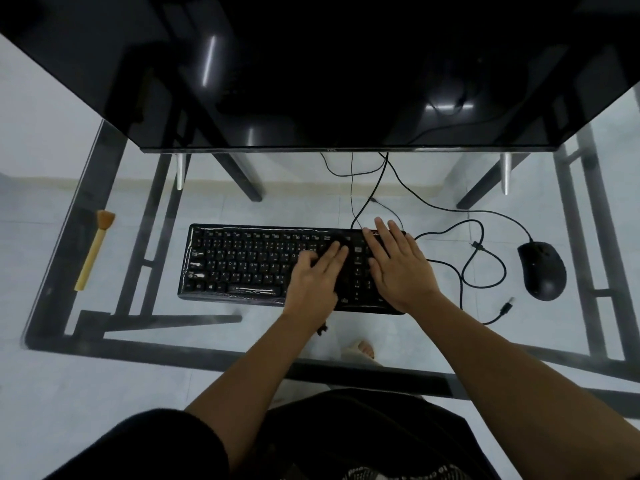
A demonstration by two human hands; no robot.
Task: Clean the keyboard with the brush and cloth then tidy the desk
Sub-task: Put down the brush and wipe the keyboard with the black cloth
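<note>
In the head view, the keyboard (256, 265) lies across the middle of the frame on a glass desk (433, 344), below the dark monitor (311, 71) that fills the top. A glossy, wrinkled clear film seems to cover its keys, so the surface is probably slick under the fingers. Both hands rest flat on its right part: the left hand (317, 277) lies over the keys right of centre, fingers together and stretched out, closed on nothing; the right hand (398, 263) lies on the right end, fingers spread and flat, also gripping nothing.

The brush (92, 249) lies at the left of the frame near the desk's left edge, well apart from the keyboard, bristles toward the top. It looks light, with a stiff, straight handle and soft bristles; the handle's middle is the sensible place to take hold of it. No cloth is visible.

The keyboard looks rigid and fairly light; lifting it by both short ends would suit it, minding its cable. The mouse (542, 270) sits at the right, its cable (464, 268) looping loosely beside it, limp and easily snagged. The glass is smooth, so things may slide.
</note>
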